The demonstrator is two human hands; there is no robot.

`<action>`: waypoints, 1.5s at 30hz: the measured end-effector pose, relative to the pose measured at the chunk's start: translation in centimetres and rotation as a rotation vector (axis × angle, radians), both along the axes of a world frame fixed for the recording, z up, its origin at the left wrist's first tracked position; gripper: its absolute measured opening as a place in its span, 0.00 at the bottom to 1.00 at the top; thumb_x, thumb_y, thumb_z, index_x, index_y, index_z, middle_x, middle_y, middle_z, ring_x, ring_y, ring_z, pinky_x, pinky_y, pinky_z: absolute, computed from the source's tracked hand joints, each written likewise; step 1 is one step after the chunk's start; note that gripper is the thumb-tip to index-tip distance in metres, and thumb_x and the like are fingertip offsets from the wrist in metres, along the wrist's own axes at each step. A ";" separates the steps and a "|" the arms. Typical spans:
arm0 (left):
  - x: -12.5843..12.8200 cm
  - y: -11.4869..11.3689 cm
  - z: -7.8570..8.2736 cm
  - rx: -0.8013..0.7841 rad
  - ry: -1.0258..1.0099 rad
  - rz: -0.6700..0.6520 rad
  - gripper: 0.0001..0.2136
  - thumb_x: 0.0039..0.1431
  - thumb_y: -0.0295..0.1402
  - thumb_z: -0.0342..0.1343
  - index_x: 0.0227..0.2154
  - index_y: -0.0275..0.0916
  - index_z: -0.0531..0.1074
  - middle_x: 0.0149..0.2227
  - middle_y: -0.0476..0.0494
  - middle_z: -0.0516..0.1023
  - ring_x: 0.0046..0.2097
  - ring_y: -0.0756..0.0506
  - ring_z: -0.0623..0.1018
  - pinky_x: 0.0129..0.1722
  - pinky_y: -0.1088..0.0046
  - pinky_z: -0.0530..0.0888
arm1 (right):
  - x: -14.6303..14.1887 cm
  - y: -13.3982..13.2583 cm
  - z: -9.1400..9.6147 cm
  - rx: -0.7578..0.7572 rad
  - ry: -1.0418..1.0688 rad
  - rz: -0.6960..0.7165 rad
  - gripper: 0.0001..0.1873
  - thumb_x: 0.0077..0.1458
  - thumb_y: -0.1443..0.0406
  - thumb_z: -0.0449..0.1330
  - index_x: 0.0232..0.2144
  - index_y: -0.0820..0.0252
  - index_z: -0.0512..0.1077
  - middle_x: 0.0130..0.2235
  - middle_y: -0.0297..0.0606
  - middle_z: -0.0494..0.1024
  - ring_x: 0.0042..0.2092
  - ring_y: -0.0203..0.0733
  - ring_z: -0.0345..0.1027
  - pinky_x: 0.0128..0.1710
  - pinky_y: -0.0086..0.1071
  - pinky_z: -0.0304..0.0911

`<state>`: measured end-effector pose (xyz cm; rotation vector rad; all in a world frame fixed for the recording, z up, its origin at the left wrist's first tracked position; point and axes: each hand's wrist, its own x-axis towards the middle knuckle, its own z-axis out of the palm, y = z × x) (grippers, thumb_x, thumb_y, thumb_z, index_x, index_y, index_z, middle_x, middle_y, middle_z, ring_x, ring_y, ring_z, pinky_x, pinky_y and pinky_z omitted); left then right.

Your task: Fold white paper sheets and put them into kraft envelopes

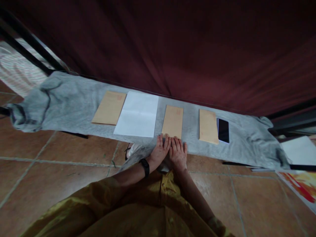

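A brown paper envelope [173, 120] lies flat in front of me on the grey cloth, its short near end under my fingertips. My left hand [160, 150], with a black band on its wrist, rests on that end's left corner, fingers stretched out. Beside it, my right hand [178, 152] lies on the right part of the same end, fingers extended and slightly apart. The two hands nearly touch at the thumbs. Left of them is white paper [139, 113], with more brown envelopes [110, 107] at its left side. Another pile of brown envelopes [208, 126] lies to the right.
A phone [223, 130] with a dark screen lies right of the envelope pile. The grey cloth [71, 102] covers a narrow bench and is rumpled at both ends. Behind it hangs a dark red curtain [177, 49]. Papers [300, 149] sit low at the far right.
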<state>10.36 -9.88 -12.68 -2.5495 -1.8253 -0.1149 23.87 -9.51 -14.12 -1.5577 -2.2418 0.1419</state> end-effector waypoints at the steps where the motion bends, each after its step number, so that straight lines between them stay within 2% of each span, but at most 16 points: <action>1: -0.1 0.0 -0.1 -0.008 0.003 -0.002 0.31 0.63 0.19 0.43 0.70 0.34 0.52 0.71 0.25 0.53 0.71 0.31 0.55 0.68 0.39 0.56 | 0.0 0.0 0.0 -0.003 0.005 0.002 0.27 0.68 0.65 0.48 0.67 0.58 0.60 0.66 0.49 0.66 0.67 0.54 0.55 0.68 0.59 0.39; 7: -0.5 0.0 -0.3 -0.003 0.028 -0.007 0.29 0.64 0.20 0.43 0.68 0.30 0.55 0.71 0.22 0.52 0.71 0.32 0.54 0.68 0.41 0.58 | 0.2 0.1 -0.3 0.012 0.016 -0.008 0.27 0.69 0.63 0.47 0.68 0.58 0.59 0.66 0.48 0.66 0.67 0.53 0.56 0.68 0.58 0.39; 16: -0.8 0.0 -0.1 0.015 0.003 -0.008 0.28 0.64 0.21 0.45 0.68 0.30 0.55 0.71 0.21 0.50 0.72 0.32 0.52 0.68 0.42 0.57 | 0.8 -0.2 0.1 0.024 -0.002 -0.081 0.28 0.69 0.61 0.49 0.68 0.63 0.58 0.67 0.50 0.65 0.68 0.52 0.55 0.68 0.55 0.45; 22: -1.0 -0.1 0.0 0.020 0.017 -0.014 0.28 0.65 0.22 0.42 0.68 0.32 0.55 0.71 0.23 0.53 0.72 0.33 0.54 0.67 0.40 0.57 | 1.1 -0.3 0.0 0.035 -0.011 -0.117 0.28 0.70 0.60 0.48 0.68 0.65 0.58 0.66 0.51 0.66 0.68 0.53 0.54 0.68 0.54 0.45; 29: -1.3 0.3 0.2 0.048 0.040 -0.018 0.28 0.65 0.21 0.40 0.68 0.29 0.56 0.68 0.23 0.59 0.71 0.35 0.57 0.68 0.47 0.59 | 1.0 -0.3 0.8 0.011 0.025 -0.113 0.28 0.71 0.60 0.46 0.68 0.68 0.58 0.67 0.52 0.64 0.70 0.53 0.51 0.69 0.56 0.45; 33: -1.5 0.5 -0.6 0.078 0.027 -0.026 0.32 0.61 0.19 0.39 0.70 0.30 0.52 0.69 0.26 0.60 0.71 0.37 0.57 0.69 0.49 0.59 | -0.8 0.2 2.0 -0.026 0.062 -0.047 0.29 0.71 0.60 0.45 0.68 0.68 0.57 0.69 0.51 0.60 0.71 0.51 0.48 0.70 0.53 0.45; 38: -1.9 0.4 -1.6 0.108 -0.007 -0.036 0.35 0.59 0.20 0.41 0.71 0.30 0.46 0.70 0.30 0.58 0.72 0.40 0.57 0.70 0.53 0.59 | -3.0 1.1 2.3 -0.090 0.081 0.051 0.28 0.71 0.59 0.45 0.68 0.63 0.58 0.69 0.44 0.62 0.71 0.46 0.50 0.71 0.46 0.45; 41: -1.9 0.4 -1.5 0.088 0.012 -0.036 0.35 0.59 0.20 0.42 0.71 0.27 0.46 0.70 0.28 0.57 0.72 0.39 0.56 0.70 0.54 0.58 | -2.9 1.2 1.9 -0.105 0.064 0.074 0.28 0.71 0.59 0.45 0.69 0.63 0.57 0.69 0.44 0.60 0.71 0.45 0.50 0.71 0.45 0.45; 45: -1.8 0.5 -0.9 0.029 0.094 -0.030 0.33 0.60 0.20 0.41 0.69 0.24 0.51 0.70 0.26 0.56 0.72 0.38 0.55 0.71 0.53 0.55 | -1.9 1.2 1.5 -0.111 0.018 0.064 0.29 0.71 0.58 0.47 0.68 0.67 0.58 0.70 0.47 0.59 0.72 0.47 0.48 0.71 0.46 0.45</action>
